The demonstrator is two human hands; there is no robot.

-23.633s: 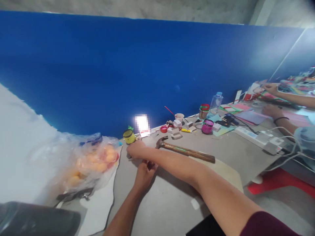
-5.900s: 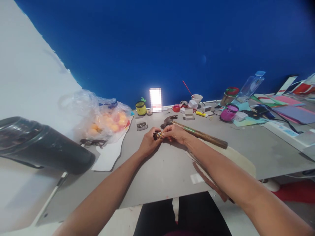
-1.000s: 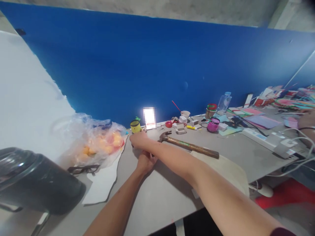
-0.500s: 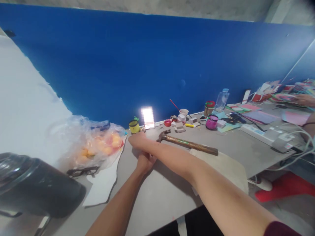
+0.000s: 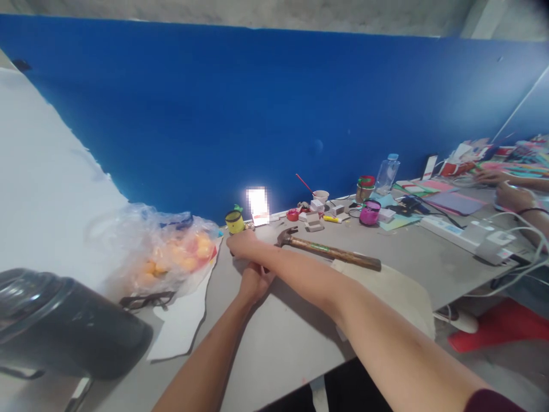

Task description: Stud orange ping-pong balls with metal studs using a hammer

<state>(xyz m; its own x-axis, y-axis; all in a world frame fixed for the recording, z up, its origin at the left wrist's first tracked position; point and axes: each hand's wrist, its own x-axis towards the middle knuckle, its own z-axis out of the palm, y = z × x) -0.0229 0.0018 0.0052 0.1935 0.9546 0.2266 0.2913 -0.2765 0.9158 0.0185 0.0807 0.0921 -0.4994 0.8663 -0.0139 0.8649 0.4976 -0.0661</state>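
Observation:
My right hand (image 5: 242,245) reaches across in front of my left, its fingers curled downward near the tabletop (image 5: 274,343). A small dark edge shows beneath these fingers, too little to name. Just nearer to me, my left hand (image 5: 255,281) is closed low at the table, under my right forearm; what it may hold is hidden. Behind my right hand stands a yellow pot-like holder (image 5: 234,222) with a green top. A claw hammer (image 5: 334,252) with a wooden handle lies right of my hands, partly over a pale cloth-like sheet (image 5: 398,292).
A dark flask (image 5: 72,326), folded glasses (image 5: 148,300) and a plastic bag of orange fruit (image 5: 180,252) are on the left. Along the blue wall stand a paper cup (image 5: 320,197), a magenta pot (image 5: 369,212) and a clear bottle (image 5: 388,174). A power strip (image 5: 450,236) lies right, near another person's hands (image 5: 514,197).
My right hand has shifted very slightly, and a dark edge now shows under it. My left hand stays nearly in place. At the right, another person's hands have come further into view.

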